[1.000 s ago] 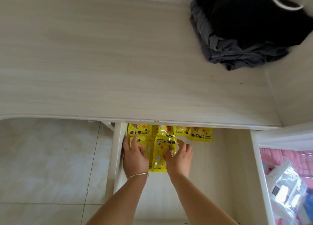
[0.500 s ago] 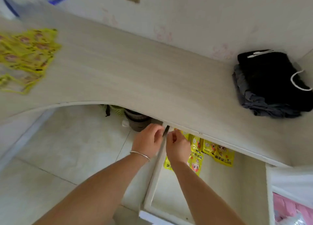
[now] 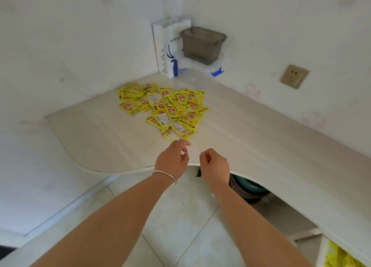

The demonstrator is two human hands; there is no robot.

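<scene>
Yellow sachets point(image 3: 163, 108): a loose heap, many overlapping, most lying printed face up and a few showing the pale back. They lie flat on the desk point(image 3: 251, 138) at 12 o'clock from the hands, probably spread out so that single pieces can be picked off the edge.

Left hand point(image 3: 172, 160): over the front edge of the desk, fingers loosely curled, thumb and forefinger close together, holding nothing. It is just short of the nearest sachet, apparently shaped for a pinch. A silver bangle point(image 3: 164, 175) sits on the wrist.

Right hand point(image 3: 214, 164): just beside the left at 3 o'clock, fingers loosely curled, apparently empty, though the palm is turned away.

Drawer point(image 3: 339, 254): at 5 o'clock, under the desk; only a corner shows, with more yellow packaging in it.

White paper bag point(image 3: 166, 51) and grey plastic box point(image 3: 202, 43): in the far corner at 12 o'clock, well apart from the heap.

Wall socket point(image 3: 294, 76): at 2 o'clock.

Bin point(image 3: 249, 188): under the desk, at 4 o'clock.
</scene>
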